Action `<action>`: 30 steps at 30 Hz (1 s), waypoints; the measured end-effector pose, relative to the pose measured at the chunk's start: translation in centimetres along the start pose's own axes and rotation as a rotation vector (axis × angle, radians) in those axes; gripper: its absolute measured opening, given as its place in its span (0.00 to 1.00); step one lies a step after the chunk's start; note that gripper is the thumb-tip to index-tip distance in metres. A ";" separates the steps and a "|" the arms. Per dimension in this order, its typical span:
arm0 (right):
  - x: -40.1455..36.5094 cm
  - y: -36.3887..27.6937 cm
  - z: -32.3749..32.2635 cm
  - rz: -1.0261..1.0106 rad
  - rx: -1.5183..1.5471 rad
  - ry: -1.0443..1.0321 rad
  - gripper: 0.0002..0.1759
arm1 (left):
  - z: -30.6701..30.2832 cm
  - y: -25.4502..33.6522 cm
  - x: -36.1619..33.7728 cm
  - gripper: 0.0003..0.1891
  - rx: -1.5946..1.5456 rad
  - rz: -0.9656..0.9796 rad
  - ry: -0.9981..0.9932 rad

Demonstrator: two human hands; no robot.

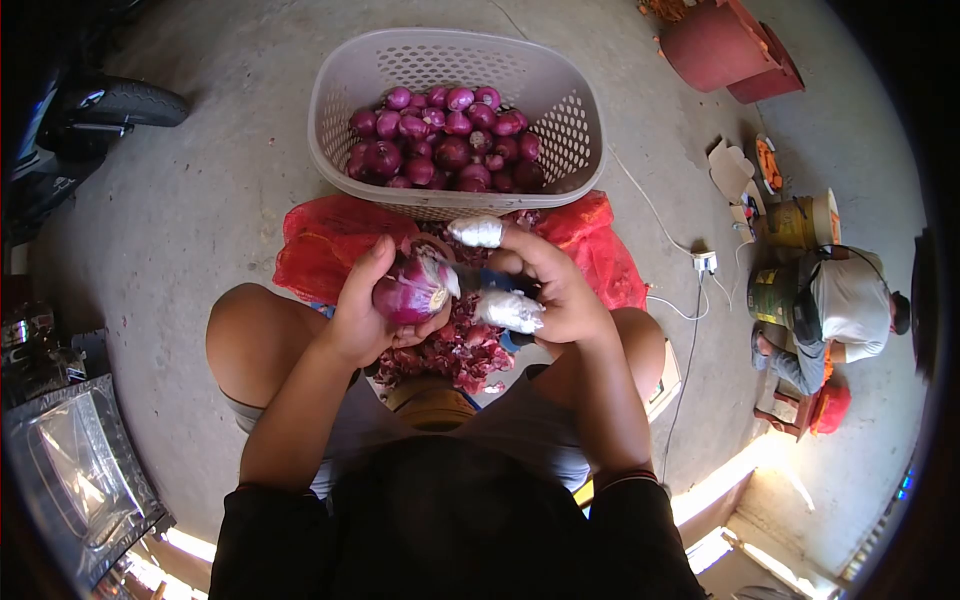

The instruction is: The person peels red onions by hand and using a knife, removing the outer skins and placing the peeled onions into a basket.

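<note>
My left hand is wrapped around a red onion, its pale root end turned toward my right hand. White wrapping covers the thumb and a finger of that right hand, which is closed on a small knife with a dark handle. The blurred blade reaches the onion's side. Below both hands, a heap of onion skins lies between my knees. A red mesh bag spreads out under the skins and the hands.
A grey plastic basket holding many peeled red onions stands just ahead. To the right are a power strip with cords, buckets, and a seated person. A motorcycle wheel is at upper left, red tubs at upper right.
</note>
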State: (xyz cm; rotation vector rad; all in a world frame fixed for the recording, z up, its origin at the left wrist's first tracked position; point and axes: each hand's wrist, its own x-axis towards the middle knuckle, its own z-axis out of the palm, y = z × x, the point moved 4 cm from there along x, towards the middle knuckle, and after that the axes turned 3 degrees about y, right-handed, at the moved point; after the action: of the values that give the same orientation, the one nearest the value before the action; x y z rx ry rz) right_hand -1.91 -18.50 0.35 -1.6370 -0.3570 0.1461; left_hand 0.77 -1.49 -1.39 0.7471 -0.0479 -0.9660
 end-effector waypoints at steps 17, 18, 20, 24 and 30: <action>0.3 -0.6 -0.4 0.093 -0.072 -0.049 0.38 | -0.1 0.0 0.1 0.33 -0.065 -0.015 -0.050; 0.4 -1.0 -0.3 0.115 -0.062 -0.093 0.38 | -0.1 0.1 0.1 0.33 -0.077 -0.017 -0.063; 0.5 -0.6 -0.3 0.132 -0.090 -0.077 0.39 | 0.0 0.3 0.1 0.33 -0.101 -0.023 -0.090; 0.5 0.6 -0.2 0.089 -0.084 -0.049 0.39 | -0.1 0.2 -0.2 0.32 -0.058 -0.057 -0.015; 0.4 -1.0 -0.6 0.058 -0.080 -0.139 0.36 | -0.5 -0.4 -0.1 0.31 -0.021 -0.046 0.008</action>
State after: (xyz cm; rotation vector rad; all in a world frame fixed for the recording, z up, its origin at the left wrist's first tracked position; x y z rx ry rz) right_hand -1.48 -18.90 1.50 -1.7217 -0.4261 0.2929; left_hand 0.56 -1.27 -1.99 0.7349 -0.0136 -1.0060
